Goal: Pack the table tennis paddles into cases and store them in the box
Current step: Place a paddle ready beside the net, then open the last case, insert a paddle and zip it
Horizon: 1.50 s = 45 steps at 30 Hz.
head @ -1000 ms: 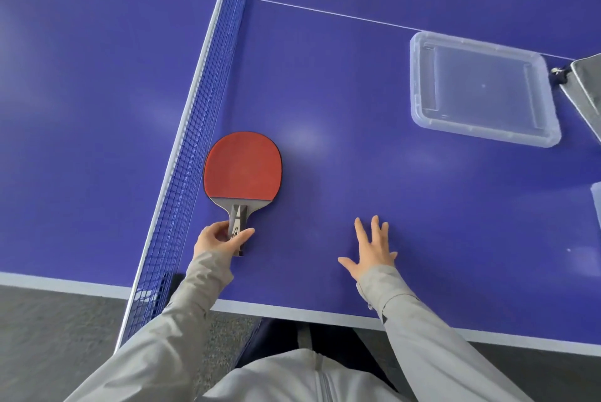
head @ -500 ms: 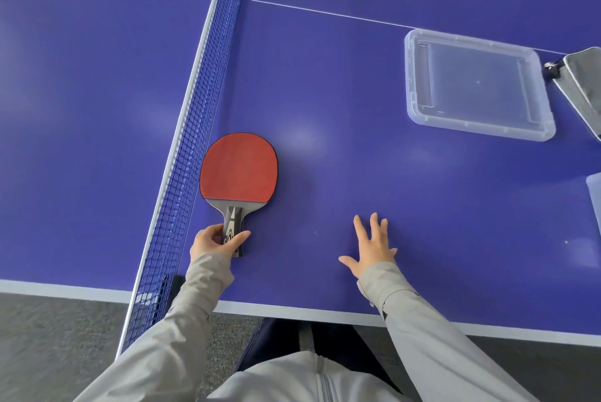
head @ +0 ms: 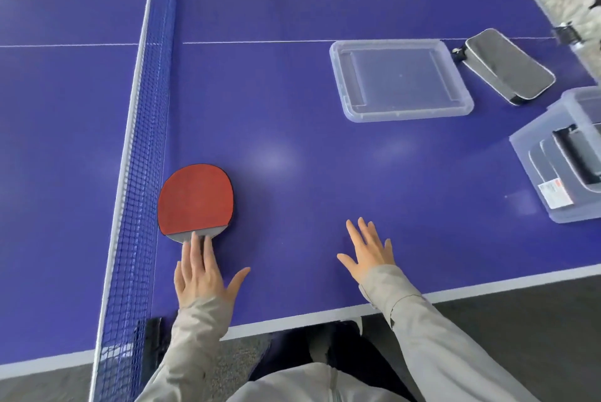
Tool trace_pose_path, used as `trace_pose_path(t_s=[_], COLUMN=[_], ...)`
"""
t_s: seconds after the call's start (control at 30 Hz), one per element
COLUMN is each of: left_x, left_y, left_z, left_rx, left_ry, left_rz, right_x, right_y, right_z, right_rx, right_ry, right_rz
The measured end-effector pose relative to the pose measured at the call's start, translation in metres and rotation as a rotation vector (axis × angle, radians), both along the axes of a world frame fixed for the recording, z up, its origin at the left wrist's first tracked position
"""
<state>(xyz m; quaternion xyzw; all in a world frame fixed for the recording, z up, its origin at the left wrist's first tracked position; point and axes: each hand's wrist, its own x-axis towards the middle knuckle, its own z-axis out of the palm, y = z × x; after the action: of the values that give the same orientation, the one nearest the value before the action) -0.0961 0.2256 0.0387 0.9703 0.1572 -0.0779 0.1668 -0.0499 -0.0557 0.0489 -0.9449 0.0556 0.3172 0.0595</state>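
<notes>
Fingers [head: 194, 249] spread, left hand [head: 201, 278] covers the paddle [head: 195, 197] handle beside the net [head: 146, 141]; right hand [head: 370, 255] flat on blue table [head: 292, 157].

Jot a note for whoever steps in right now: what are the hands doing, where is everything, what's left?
Left grip: open, straight fingers on the handle of the red paddle, beside the net.
Right grip: open, flat on the table.
Grey case lies right of the clear lid; clear box at far right, dark cases apparently inside.
Done: those seem packed.
Left: case this paddle, box it.
</notes>
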Motion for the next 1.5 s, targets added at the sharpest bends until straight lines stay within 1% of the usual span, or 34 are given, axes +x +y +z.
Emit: trace_pose_path(t_s=[0.07,0.2,0.23,0.33,0.4,0.53,0.67,0.77,0.87,1.03,1.27,1.4,1.5], left_x=[0.010,0.035,0.040,0.046,0.043,0.031,0.007,-0.014,-0.021,0.005,0.084,0.155,0.216], left_y=[-0.018,-0.073,-0.090,-0.149,-0.193,-0.290,-0.387,-0.444,-0.481,-0.518,-0.590,-0.647,-0.685], left_z=[0.000,0.015,0.019,0.031,0.036,0.045,0.054,0.056,0.062,0.075,0.081,0.088,0.095], left_rx=[0.054,0.174,0.203,0.250,0.257,0.229,0.186,0.155,0.143,0.145,-0.089,-0.263,-0.312], left_ry=[0.041,0.204,0.214,0.209,0.173,0.105,0.089,0.110,0.119,0.067,0.018,-0.031,-0.112], left_rz=[-0.132,-0.367,-0.411,-0.508,-0.561,-0.646,-0.703,-0.705,-0.708,-0.672,-0.516,-0.409,-0.361], right_x=[-0.008,-0.025,-0.030,-0.048,-0.063,-0.097,-0.134,-0.152,-0.151,-0.118,-0.048,0.000,0.048], right_y=[-0.020,-0.068,-0.083,-0.138,-0.180,-0.266,-0.338,-0.381,-0.414,-0.459,-0.528,-0.574,-0.604], right_z=[0.009,0.031,0.035,0.044,0.050,0.067,0.074,0.077,0.079,0.088,0.104,0.113,0.119], right_rx=[0.028,0.090,0.101,0.122,0.127,0.143,0.161,0.175,0.205,0.249,0.255,0.251,0.233], right_ry=[-0.031,-0.077,-0.097,-0.172,-0.227,-0.330,-0.393,-0.411,-0.435,-0.510,-0.769,-0.782,-0.781], right_rz=[-0.070,-0.246,-0.279,-0.362,-0.410,-0.544,-0.591,-0.585,-0.575,-0.556,-0.458,-0.382,-0.330])
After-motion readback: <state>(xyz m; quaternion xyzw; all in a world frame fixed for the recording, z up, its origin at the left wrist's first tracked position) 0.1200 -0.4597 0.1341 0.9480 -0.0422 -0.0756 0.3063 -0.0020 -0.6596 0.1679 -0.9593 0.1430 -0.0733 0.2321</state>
